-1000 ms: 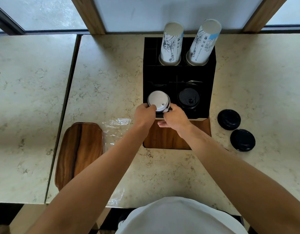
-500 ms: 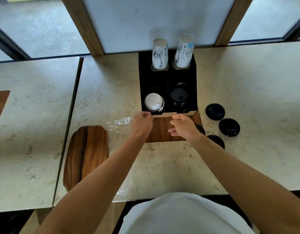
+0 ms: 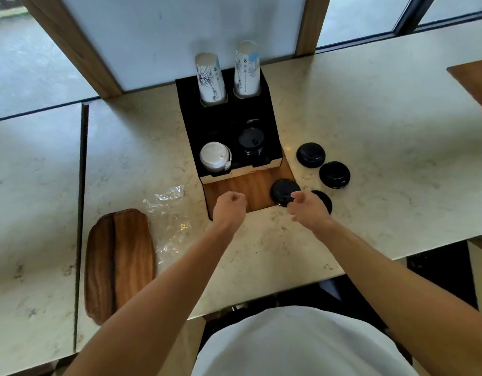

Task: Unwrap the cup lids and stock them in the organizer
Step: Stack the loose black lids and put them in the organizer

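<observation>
Judging progress, I see white lids (image 3: 215, 156) stocked in the organizer (image 3: 272, 131), four black lids (image 3: 310, 154) loose right of it, left hand (image 3: 230, 206) fisted empty, right hand (image 3: 308, 210) open.

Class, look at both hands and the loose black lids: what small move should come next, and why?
Probably the right hand closes on the nearest black lid, at the organizer base's edge. Its fingers hover open beside it, the white lids look stocked, and four black lids lie loose.
</observation>
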